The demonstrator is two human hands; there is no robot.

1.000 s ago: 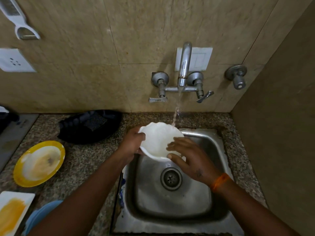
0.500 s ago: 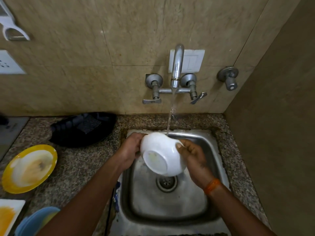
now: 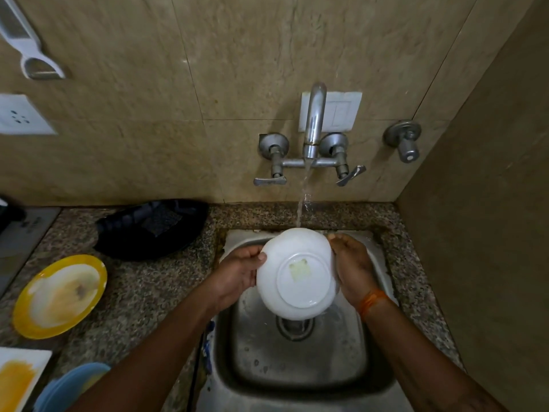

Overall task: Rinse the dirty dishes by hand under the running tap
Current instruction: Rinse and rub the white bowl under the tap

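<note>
A white bowl (image 3: 297, 273) is held over the steel sink (image 3: 300, 364), turned so its underside faces me, with a pale square mark on its base. My left hand (image 3: 237, 275) grips its left rim, and my right hand (image 3: 352, 269) holds its right side. Water from the wall tap (image 3: 313, 123) falls onto the bowl's far edge. The bowl's inside is hidden.
On the granite counter (image 3: 142, 289) to the left sit a stained yellow-rimmed plate (image 3: 59, 295), a black basket (image 3: 151, 227), a white square plate with orange residue (image 3: 17, 379) and a blue dish (image 3: 71, 388). A wall stands close on the right.
The bowl has been turned from mouth-up to fully upside down, base toward me. Both hands shifted to its sides and my view moved slightly.
</note>
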